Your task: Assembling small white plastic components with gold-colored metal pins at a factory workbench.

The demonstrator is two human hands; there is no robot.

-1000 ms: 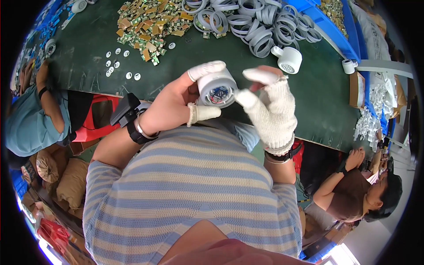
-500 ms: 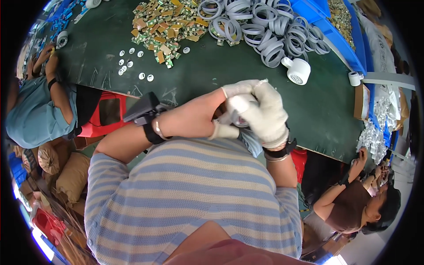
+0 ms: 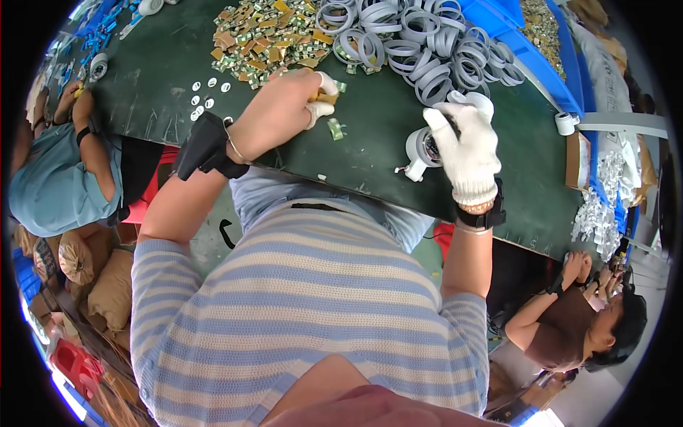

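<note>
My left hand (image 3: 279,107), with white covers on its fingertips, pinches a small circuit board (image 3: 328,97) at the right edge of a heap of boards (image 3: 267,39). A single green board piece (image 3: 336,129) lies on the table just below those fingers. In a white glove, my right hand (image 3: 469,149) is closed at the rim of a white round housing (image 3: 417,151). That housing shows a dark opening, partly covered by the hand, and a short stub with a small wire end at lower left. Behind the glove, a second white housing (image 3: 482,104) is partly hidden.
Grey rings (image 3: 430,53) are piled at the far side beside blue bins (image 3: 526,53). Several small white discs (image 3: 211,82) lie left on the dark green table (image 3: 356,167). Co-workers sit left (image 3: 64,174) and right (image 3: 558,327). Another white part (image 3: 565,124) stands at the right edge.
My hands have parted from in front of my body. The left has moved up and left to the boards and pinches one; the right has moved right with the white housing.
</note>
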